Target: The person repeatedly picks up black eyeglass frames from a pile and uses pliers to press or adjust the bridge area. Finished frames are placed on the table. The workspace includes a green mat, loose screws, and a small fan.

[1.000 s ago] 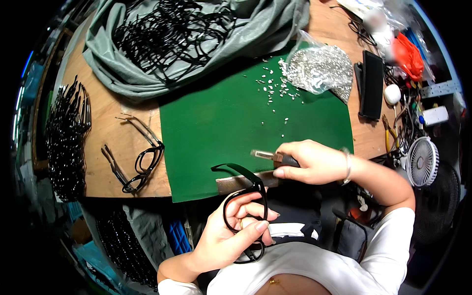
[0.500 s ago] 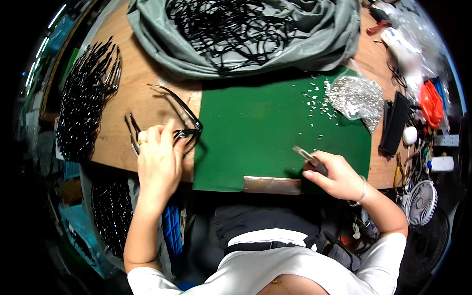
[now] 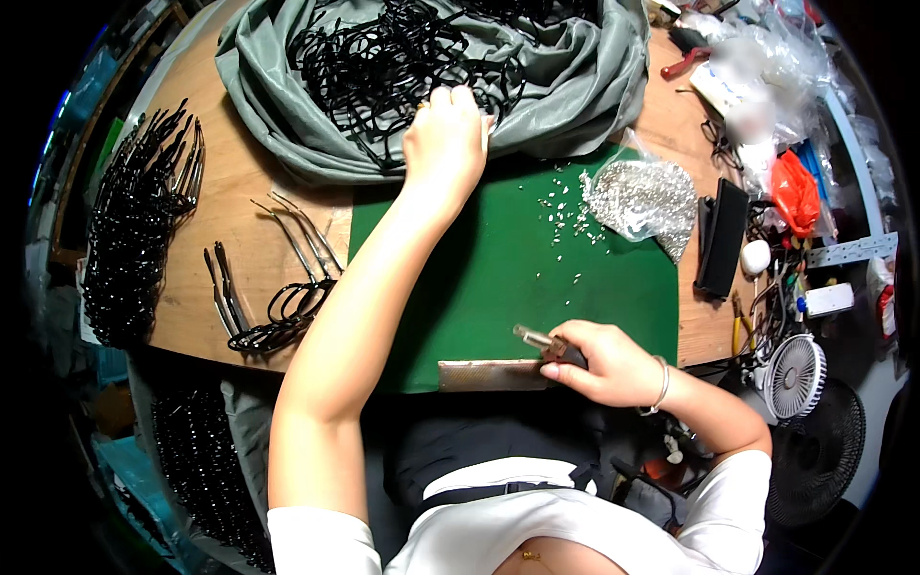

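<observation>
Left hand (image 3: 447,144), fingers curled, is over black frames (image 3: 369,59) heaped in far grey cloth bag (image 3: 586,117); can't tell if it's gripping one. Right hand (image 3: 602,364) closed round metal-tipped tool (image 3: 539,339) at near edge of green mat (image 3: 479,297). Loose glasses (image 3: 287,314) left, silvery bits (image 3: 647,199) right

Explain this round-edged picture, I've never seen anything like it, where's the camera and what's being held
There's no machine, just a person's two bare hands. A fisheye camera on that person's head looks down, so straight edges bend. The left hand is at a heap of thin black frames in a grey fabric sack; its grip is hidden. The right hand holds a small dark-handled metal tool over a green mat. At the mat's far right lies a clear plastic bag of tiny silvery pieces, some scattered beside it. Black glasses frames lie on the wooden table, left.
</observation>
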`<state>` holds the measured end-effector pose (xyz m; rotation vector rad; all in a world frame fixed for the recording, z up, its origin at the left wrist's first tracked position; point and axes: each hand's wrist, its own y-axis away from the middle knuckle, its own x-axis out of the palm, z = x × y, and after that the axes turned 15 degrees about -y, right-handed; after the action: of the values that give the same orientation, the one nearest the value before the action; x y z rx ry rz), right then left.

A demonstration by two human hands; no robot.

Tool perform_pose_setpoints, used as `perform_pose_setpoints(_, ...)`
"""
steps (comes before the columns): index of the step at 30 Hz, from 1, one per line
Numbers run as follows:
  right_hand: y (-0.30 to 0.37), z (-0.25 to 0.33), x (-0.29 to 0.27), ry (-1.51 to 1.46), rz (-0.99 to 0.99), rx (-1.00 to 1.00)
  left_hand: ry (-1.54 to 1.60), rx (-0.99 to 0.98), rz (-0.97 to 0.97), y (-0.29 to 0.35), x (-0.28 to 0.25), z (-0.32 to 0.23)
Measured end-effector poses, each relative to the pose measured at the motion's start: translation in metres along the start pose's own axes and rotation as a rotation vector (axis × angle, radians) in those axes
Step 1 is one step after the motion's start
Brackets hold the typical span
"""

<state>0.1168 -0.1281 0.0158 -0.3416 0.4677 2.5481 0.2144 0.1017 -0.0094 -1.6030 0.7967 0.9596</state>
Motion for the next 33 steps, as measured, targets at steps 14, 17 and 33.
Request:
perform_pose_setpoints(14, -0.002, -0.048, -0.034, 0.254, -0.343, 0.022, 1.541, -0.302, 0.435, 0.071, -0.149, -0.018)
perform_pose_setpoints(17, -0.013, -0.049, -0.023, 0.317, -0.332, -0.011, 1.452, -0.586, 0.374, 0.126, -0.159, -0.008)
perform_pose_setpoints(33, 0.012, 0.016, 0.001, -0.457, -0.282, -0.016, 1.117, -0.112, 0.245, 0.176, -0.096, -0.05)
